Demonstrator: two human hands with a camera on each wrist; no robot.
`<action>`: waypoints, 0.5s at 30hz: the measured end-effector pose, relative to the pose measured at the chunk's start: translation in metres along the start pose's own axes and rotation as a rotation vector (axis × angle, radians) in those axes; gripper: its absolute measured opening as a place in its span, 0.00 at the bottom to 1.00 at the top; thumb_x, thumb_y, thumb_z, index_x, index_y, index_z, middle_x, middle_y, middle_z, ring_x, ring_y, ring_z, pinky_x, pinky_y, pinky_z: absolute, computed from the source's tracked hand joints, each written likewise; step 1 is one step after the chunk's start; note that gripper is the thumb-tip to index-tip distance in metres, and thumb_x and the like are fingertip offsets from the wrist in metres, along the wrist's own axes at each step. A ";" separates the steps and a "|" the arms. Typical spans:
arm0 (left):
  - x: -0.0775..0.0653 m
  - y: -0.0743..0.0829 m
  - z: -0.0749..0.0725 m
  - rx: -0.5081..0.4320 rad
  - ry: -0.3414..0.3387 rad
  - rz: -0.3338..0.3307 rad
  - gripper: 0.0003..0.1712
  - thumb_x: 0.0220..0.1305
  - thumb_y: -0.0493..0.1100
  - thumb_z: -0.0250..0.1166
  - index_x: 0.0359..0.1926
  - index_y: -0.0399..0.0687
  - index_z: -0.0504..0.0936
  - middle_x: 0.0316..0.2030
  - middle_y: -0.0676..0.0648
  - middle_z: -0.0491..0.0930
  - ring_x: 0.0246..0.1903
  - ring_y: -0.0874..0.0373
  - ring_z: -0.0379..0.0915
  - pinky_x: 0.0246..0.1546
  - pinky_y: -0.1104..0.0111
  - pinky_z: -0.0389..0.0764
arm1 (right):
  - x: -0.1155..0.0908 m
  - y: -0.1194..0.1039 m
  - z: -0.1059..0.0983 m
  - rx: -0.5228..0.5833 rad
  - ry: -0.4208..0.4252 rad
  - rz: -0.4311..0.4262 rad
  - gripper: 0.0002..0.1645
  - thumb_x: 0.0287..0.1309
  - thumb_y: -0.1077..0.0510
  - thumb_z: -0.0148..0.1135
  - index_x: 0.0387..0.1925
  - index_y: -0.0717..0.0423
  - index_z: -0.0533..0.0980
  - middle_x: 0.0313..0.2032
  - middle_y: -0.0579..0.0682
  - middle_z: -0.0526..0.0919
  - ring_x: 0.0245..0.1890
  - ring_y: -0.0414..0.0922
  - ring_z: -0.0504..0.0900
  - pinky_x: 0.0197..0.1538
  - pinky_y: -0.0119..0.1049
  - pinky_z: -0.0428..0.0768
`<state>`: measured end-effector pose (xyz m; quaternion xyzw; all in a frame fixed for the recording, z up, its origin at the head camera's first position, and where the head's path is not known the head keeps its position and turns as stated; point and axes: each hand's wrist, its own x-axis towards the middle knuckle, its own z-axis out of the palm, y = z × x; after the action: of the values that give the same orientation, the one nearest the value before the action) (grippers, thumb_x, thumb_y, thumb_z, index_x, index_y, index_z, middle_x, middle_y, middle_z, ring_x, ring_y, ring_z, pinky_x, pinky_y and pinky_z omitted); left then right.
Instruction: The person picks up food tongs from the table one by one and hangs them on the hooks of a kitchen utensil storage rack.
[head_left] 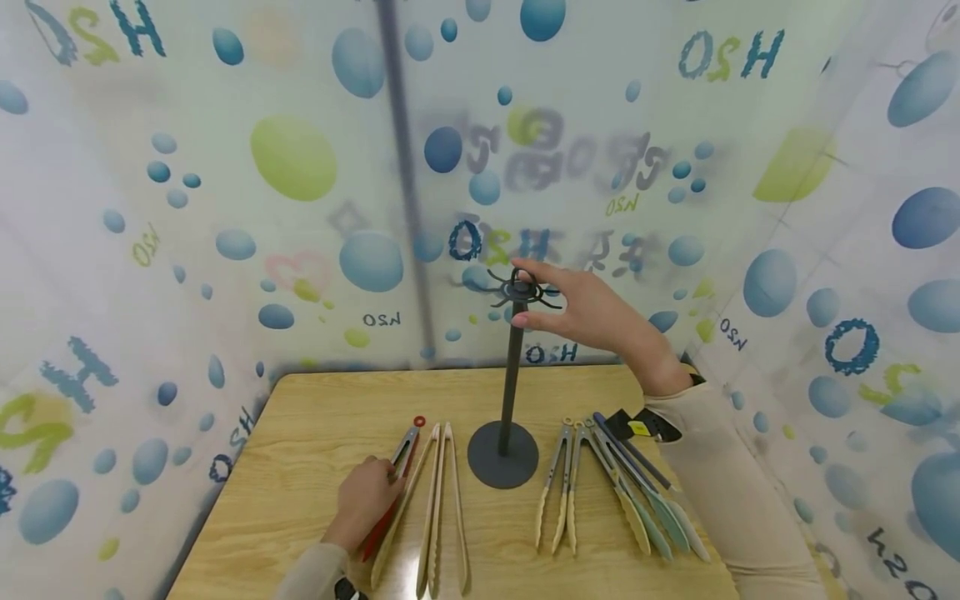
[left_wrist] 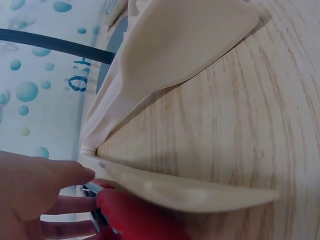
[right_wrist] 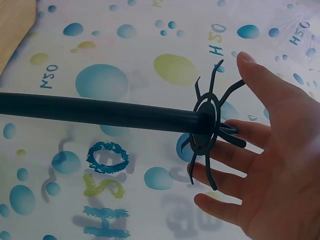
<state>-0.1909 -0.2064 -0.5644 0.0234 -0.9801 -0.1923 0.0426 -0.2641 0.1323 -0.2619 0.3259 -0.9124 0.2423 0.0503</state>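
A dark stand [head_left: 512,367] rises from a round base on the table, with a ring of curved hooks [right_wrist: 205,125] and a small loop at its top. My right hand [head_left: 596,308] is spread around that hook ring, thumb apart from the fingers; in the right wrist view the fingers reach behind the hooks. Low at the left, my left hand [head_left: 365,500] holds a pair of red-tipped tongs [left_wrist: 137,215] by its metal arms. These tongs lie on the table, partly hidden by the hand. Right beside them are beige tongs [left_wrist: 185,192].
More beige tongs [head_left: 435,517] lie left of the stand's base. To its right rest gold-ringed beige tongs [head_left: 562,492] and several green, blue and grey ones [head_left: 660,517] near my right sleeve. A patterned curtain [head_left: 300,233] surrounds the wooden table [head_left: 322,408].
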 end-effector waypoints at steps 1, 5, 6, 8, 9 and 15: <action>0.001 0.000 0.001 0.006 -0.005 -0.005 0.09 0.56 0.47 0.70 0.31 0.45 0.85 0.29 0.46 0.78 0.24 0.56 0.71 0.19 0.63 0.70 | 0.000 0.000 0.000 0.001 -0.002 0.000 0.49 0.60 0.36 0.64 0.77 0.30 0.52 0.67 0.48 0.74 0.63 0.52 0.77 0.63 0.55 0.74; 0.003 -0.002 0.006 0.033 -0.012 -0.015 0.09 0.53 0.45 0.72 0.32 0.45 0.84 0.29 0.45 0.77 0.24 0.55 0.71 0.19 0.62 0.71 | -0.001 0.000 0.000 0.004 -0.006 -0.003 0.49 0.60 0.35 0.64 0.77 0.31 0.52 0.68 0.47 0.74 0.63 0.52 0.77 0.62 0.55 0.75; 0.004 -0.002 0.006 0.037 -0.014 -0.015 0.09 0.52 0.44 0.72 0.32 0.45 0.84 0.29 0.45 0.77 0.24 0.54 0.71 0.19 0.61 0.71 | -0.001 0.000 -0.001 0.006 -0.008 -0.002 0.49 0.60 0.35 0.64 0.77 0.31 0.51 0.68 0.47 0.74 0.63 0.52 0.77 0.62 0.55 0.75; 0.004 -0.002 0.007 0.047 -0.016 -0.014 0.12 0.51 0.44 0.72 0.36 0.44 0.85 0.30 0.45 0.77 0.24 0.54 0.72 0.19 0.61 0.72 | -0.001 0.000 -0.002 0.010 -0.014 0.000 0.49 0.60 0.35 0.63 0.77 0.30 0.51 0.68 0.48 0.73 0.63 0.52 0.77 0.63 0.55 0.75; 0.005 -0.002 0.007 0.049 -0.015 -0.014 0.13 0.51 0.44 0.73 0.38 0.44 0.85 0.30 0.45 0.77 0.24 0.55 0.71 0.19 0.61 0.71 | -0.002 0.000 -0.002 0.014 -0.017 0.003 0.49 0.60 0.35 0.63 0.77 0.30 0.51 0.68 0.48 0.73 0.64 0.53 0.77 0.63 0.55 0.74; 0.004 0.001 0.006 0.039 0.011 -0.012 0.14 0.49 0.43 0.73 0.36 0.45 0.82 0.25 0.47 0.75 0.21 0.56 0.69 0.17 0.63 0.67 | -0.002 0.000 -0.004 0.029 -0.029 0.014 0.47 0.61 0.36 0.62 0.77 0.32 0.52 0.70 0.48 0.71 0.69 0.53 0.70 0.66 0.56 0.72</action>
<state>-0.1952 -0.2037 -0.5692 0.0310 -0.9833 -0.1731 0.0466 -0.2630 0.1350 -0.2584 0.3236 -0.9118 0.2512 0.0305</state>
